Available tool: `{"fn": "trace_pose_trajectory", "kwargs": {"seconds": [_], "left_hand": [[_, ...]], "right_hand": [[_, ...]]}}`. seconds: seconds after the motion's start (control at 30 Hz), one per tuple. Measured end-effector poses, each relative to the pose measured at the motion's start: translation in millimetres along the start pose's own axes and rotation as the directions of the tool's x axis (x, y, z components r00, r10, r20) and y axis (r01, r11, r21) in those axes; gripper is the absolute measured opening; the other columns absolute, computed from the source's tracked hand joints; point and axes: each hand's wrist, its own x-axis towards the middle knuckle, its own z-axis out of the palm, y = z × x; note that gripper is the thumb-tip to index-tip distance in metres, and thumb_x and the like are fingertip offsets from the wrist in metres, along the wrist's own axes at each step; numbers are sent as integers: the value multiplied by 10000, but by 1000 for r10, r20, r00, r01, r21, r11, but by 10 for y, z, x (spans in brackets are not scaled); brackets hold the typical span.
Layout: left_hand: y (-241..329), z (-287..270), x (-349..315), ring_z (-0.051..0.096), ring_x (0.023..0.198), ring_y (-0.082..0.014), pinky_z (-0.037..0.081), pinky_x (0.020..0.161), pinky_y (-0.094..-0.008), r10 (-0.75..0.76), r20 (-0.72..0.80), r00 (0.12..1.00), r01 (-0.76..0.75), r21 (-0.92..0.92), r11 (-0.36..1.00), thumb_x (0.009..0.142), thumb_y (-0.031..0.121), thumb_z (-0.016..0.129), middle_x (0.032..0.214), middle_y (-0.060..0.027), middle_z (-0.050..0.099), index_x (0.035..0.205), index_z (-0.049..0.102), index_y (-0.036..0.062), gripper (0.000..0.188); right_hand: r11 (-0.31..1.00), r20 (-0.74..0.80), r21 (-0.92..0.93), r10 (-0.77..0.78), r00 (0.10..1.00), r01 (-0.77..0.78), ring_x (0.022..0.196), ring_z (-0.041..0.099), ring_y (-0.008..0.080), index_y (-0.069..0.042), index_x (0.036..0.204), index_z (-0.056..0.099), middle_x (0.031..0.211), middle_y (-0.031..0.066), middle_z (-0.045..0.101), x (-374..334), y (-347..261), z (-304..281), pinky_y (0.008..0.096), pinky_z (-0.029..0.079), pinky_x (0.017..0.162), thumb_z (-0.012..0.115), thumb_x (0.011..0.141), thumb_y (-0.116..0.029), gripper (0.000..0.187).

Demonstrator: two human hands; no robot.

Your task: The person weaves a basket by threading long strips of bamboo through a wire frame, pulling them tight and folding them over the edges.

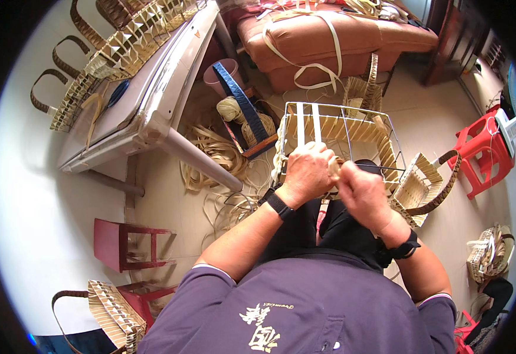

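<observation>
1. L hand (308, 172): fist closed, knuckles up, gripping the near rim of the wire-frame basket (337, 138). Black wristband on this wrist.
2. R hand (361, 192): also closed, clenched on a pale strip (336, 167) at the same rim, just beside L hand; the 2 hands nearly touch. Black watch on this wrist.
3. Basket: 1 unit, half-woven, rests on the person's lap, centre of view. Wire frame bare at top, pale strips woven round lower walls, 2 white strips running vertically up the far wall.
4. Finished woven bags w/ brown handles: approx. 3 stacked on the white table (151, 94) upper L; 1 on floor lower L (107, 312); 1 small one (420, 186) just R of the work basket; 1 at far R (491, 253).
5. Stools: 2 red on L (125, 242), 1 red plastic on R (485, 150).
6. Loose strips (216, 156): pile on floor betw. table leg and basket; count cannot tell.
7. Sofa (334, 35): 1, brownish, long white strips draped over it.
</observation>
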Motion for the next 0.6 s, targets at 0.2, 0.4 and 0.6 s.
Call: {"fn": "trace_pose_trajectory", "kwargs": {"seconds": [0.2, 0.4, 0.6], "left_hand": [[53, 6, 35, 728, 856, -341, 577, 774, -475, -81, -26, 996, 79, -55, 995, 1052, 257, 674, 845, -109, 717, 865, 770, 83, 273], [-22, -48, -29, 727, 866, -376, 573, 776, -506, -106, -15, 994, 105, -40, 994, 1068, 267, 644, 871, -122, 713, 845, 728, 78, 304], [-40, -69, -11, 729, 867, -372, 576, 766, -501, -98, 32, 995, 99, -22, 995, 1068, 285, 656, 873, -116, 709, 855, 728, 83, 302]], "right_hand": [[952, 146, 265, 116, 983, -152, 710, 701, 370, -52, 1290, 571, 798, 171, 675, -221, -1, -55, 434, 552, 692, 782, 920, -60, 426], [818, 150, 86, 554, 819, -569, 791, 691, 125, 28, 1112, 762, 872, 65, 721, -807, 624, -1216, 319, 548, 670, 674, 855, 37, 272], [472, -348, -235, 776, 526, -850, 693, 753, 200, -26, 985, 790, 762, 118, 768, -1719, 1617, -2592, 377, 565, 629, 687, 862, -15, 161]]}}
